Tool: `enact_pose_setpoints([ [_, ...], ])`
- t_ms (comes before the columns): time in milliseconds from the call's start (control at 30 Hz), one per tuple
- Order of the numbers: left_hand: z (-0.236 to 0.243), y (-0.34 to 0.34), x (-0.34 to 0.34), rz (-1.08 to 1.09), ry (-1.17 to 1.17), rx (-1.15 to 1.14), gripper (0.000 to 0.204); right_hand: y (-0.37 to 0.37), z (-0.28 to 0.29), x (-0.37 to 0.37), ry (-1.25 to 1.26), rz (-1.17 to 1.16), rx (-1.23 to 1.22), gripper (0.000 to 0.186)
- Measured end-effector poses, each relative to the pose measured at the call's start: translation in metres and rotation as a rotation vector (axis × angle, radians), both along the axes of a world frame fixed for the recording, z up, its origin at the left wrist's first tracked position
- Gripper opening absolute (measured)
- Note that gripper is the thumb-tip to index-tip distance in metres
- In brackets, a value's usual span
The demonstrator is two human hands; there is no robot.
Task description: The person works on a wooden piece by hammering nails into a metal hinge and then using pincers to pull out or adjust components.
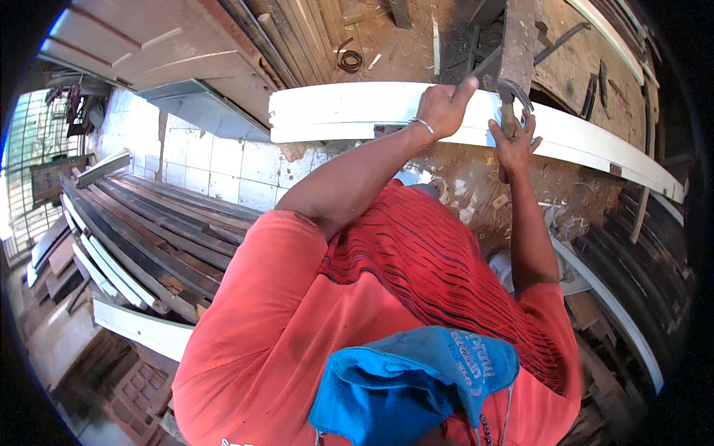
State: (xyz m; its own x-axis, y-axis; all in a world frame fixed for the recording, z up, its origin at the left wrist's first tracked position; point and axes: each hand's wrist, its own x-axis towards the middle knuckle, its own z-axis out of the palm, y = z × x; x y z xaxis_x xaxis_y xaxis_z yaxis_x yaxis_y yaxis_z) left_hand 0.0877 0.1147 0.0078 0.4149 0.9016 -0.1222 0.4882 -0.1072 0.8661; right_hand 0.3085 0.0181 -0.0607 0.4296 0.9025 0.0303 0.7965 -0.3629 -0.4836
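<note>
One white beam [342, 111] underlies the half-curled left hand [444, 110]; the right hand [514, 145] clasps a hammer [509, 92].

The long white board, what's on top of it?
The left hand and the right hand, holding a hammer, appear over the white board. The board's surface directly behind them is covered; whether either hand touches it, I cannot tell.

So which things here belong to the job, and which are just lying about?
In use:
claw hammer, in the right hand
long white board, at the left hand

Apparently just lying about:
stacked planks
black coil
panelled door
</note>
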Motion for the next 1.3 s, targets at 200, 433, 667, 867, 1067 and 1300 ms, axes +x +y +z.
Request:
enact_pose_setpoints([
  [200, -0.042, -0.011, -0.152, 0.273, -0.382, -0.132, 0.051, -0.006, -0.004, 0.006, -0.058, 0.032, 0.033, 0.077],
  [433, -0.022, -0.042, -0.204, 0.437, -0.448, -0.301, 0.050, -0.006, -0.019, 0.008, -0.121, -0.016, -0.047, 0.076],
  [667, -0.005, -0.027, -0.167, 0.333, -0.495, -0.311, 0.028, -0.002, -0.016, 0.008, -0.096, -0.002, 0.030, 0.075],
  [867, -0.017, -0.018, -0.154, 0.120, -0.518, -0.209, 0.030, -0.002, -0.012, 0.007, -0.114, 0.001, 0.010, 0.073],
  [1067, 0.019, -0.007, -0.148, -0.240, -0.300, -0.074, 0.041, -0.003, -0.004, 0.003, -0.062, 0.009, 0.008, 0.072],
  [1300, 0.046, 0.008, -0.134, -0.465, -0.034, 0.012, 0.048, -0.002, 0.003, -0.001, -0.041, 0.005, -0.007, 0.078],
])
